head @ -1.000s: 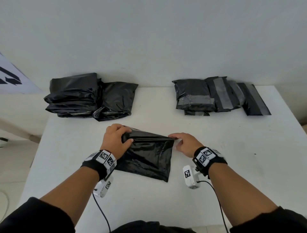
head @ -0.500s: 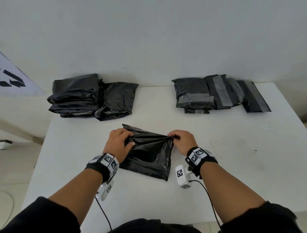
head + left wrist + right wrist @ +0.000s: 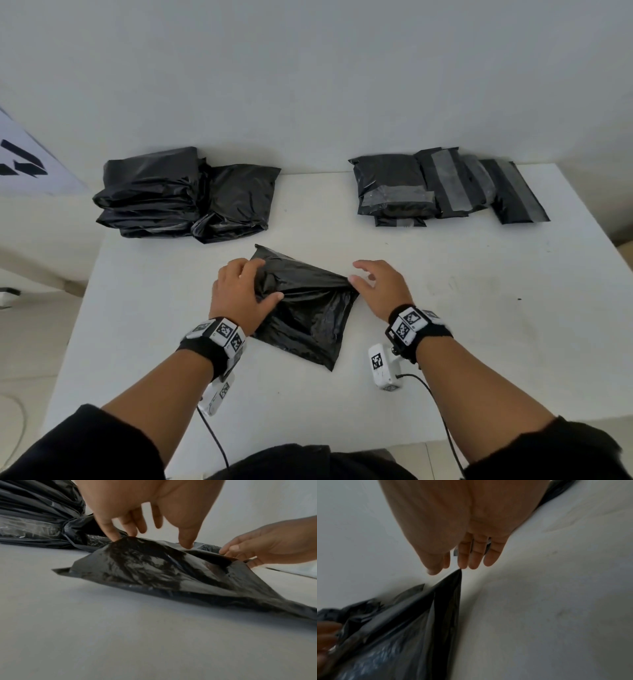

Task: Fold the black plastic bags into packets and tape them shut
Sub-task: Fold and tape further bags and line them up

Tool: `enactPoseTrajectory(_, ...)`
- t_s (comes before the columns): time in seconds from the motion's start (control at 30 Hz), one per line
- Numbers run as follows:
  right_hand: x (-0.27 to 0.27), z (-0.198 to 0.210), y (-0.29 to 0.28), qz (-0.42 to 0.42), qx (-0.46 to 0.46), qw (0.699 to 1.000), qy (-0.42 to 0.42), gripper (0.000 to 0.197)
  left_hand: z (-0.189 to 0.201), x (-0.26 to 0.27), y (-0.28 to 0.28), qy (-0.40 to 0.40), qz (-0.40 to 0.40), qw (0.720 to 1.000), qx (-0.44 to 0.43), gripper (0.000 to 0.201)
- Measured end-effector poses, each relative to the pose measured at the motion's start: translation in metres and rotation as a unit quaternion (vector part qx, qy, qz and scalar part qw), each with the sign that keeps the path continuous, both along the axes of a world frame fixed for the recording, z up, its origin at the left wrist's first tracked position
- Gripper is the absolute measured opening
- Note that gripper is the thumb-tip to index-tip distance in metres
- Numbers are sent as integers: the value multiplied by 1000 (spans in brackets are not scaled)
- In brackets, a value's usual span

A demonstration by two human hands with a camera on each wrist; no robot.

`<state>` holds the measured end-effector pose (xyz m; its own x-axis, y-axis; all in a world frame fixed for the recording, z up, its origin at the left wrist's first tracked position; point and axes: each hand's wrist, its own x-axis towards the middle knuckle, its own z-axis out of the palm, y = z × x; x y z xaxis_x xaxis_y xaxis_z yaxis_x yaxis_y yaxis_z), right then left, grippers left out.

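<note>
A black plastic bag (image 3: 308,305) is lying crumpled near the middle of the white tabletop (image 3: 479,325), its top edge being lifted into a ridge. The left hand (image 3: 238,294) is grasping the bag's left end — fingers and thumb curled over the plastic — while the right hand (image 3: 382,286) is released, its straight fingers just touching the bag's right corner. Unfolded bags (image 3: 185,195) are sitting piled at the far left, and taped packets (image 3: 442,186) at the far right.

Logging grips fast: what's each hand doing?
Left hand: holds the crumpled black plastic bag.
Right hand: open, fingertips at the bag's corner.
</note>
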<state>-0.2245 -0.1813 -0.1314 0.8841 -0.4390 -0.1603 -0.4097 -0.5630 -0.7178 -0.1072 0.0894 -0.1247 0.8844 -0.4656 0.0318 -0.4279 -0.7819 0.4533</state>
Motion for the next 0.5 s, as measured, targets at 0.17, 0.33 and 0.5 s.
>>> enactPoseTrajectory(0.17, -4, -10, 10, 12, -12, 993, 120, 29, 1, -4, 2, 55, 77, 993, 74, 64)
enactPoseTrajectory(0.33, -21, -1, 18, 36, -37, 992, 115, 22, 1, 11, -9, 33, 8, 997, 67, 55)
enactPoseTrajectory(0.5, -16, -1, 44, 173, -160, 967, -100, 22, 9, 11, -21, -36, -55, 997, 40, 55)
